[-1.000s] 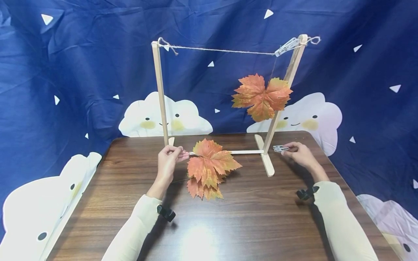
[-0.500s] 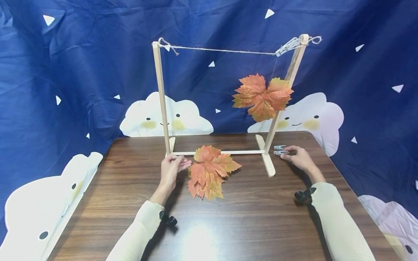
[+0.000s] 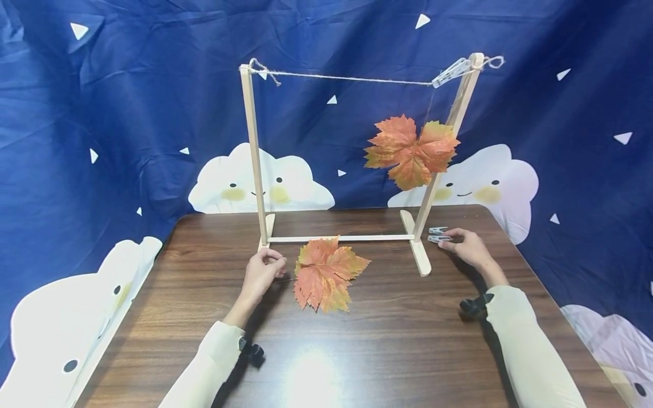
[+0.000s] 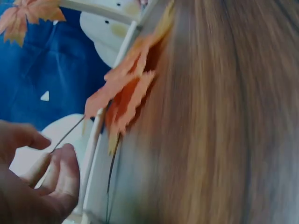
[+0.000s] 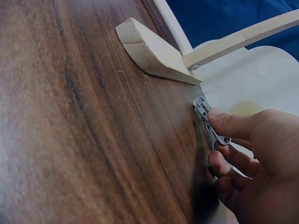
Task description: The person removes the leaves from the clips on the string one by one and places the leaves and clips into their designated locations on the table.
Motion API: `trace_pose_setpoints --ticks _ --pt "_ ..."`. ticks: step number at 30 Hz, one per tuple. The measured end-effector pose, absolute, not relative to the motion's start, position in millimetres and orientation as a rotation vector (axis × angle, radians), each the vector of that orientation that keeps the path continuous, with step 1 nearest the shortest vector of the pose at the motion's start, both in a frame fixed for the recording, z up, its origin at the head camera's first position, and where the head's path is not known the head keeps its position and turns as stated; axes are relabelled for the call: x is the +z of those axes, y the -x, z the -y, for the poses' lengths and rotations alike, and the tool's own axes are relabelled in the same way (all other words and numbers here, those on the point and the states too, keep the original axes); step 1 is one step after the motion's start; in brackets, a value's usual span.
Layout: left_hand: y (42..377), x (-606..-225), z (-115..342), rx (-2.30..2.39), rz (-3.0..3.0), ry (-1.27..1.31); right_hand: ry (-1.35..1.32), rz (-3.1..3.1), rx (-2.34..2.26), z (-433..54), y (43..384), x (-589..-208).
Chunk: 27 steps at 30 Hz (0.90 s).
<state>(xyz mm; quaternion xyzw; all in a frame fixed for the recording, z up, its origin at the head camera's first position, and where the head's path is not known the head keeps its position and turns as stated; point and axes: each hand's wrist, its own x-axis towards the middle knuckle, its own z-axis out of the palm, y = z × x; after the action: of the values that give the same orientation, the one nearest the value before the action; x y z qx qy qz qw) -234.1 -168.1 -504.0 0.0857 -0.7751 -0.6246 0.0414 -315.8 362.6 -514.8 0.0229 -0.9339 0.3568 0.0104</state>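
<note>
Two orange maple leaves (image 3: 326, 275) overlap at the middle of the table in the head view. My left hand (image 3: 262, 271) is at their left, pinching the thin stem (image 4: 67, 134) of the upper leaf between thumb and fingers. The lower leaf's stem (image 4: 112, 175) lies along the table. At the right, my right hand (image 3: 468, 246) pinches a grey clothespin (image 5: 210, 122) low at the tabletop. Two clothespins (image 3: 437, 239) show at these fingertips in the head view. A third leaf (image 3: 412, 152) hangs from a clothespin (image 3: 451, 72) on the string.
A wooden frame (image 3: 255, 147) stands at the back of the brown table (image 3: 388, 340), with string (image 3: 352, 79) tied between its posts. Its right foot (image 3: 420, 258) is just left of my right hand. A blue cloth (image 3: 326, 34) with clouds hangs behind.
My left hand has come down and toward me, and the upper leaf has lowered onto the other one. My right hand has barely moved; its two clothespins have spread slightly apart.
</note>
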Motion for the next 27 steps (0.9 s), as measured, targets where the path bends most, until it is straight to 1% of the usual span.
trace_pose_setpoints --ticks 6,11,15,20,27 --pt "232 -506 182 -1.325 2.758 -0.051 -0.067 2.908 1.114 -364 316 -516" --pt "231 -507 189 -1.156 2.850 0.130 -0.080 2.904 1.093 -363 316 -518" --pt "233 -508 192 -1.021 2.880 0.214 -0.071 2.903 1.106 -362 318 -521" --pt "236 -511 195 -0.964 2.902 0.273 -0.050 2.914 1.109 -362 317 -522" --pt "238 -509 201 -1.118 2.917 0.182 -0.039 2.923 1.122 -362 316 -523"
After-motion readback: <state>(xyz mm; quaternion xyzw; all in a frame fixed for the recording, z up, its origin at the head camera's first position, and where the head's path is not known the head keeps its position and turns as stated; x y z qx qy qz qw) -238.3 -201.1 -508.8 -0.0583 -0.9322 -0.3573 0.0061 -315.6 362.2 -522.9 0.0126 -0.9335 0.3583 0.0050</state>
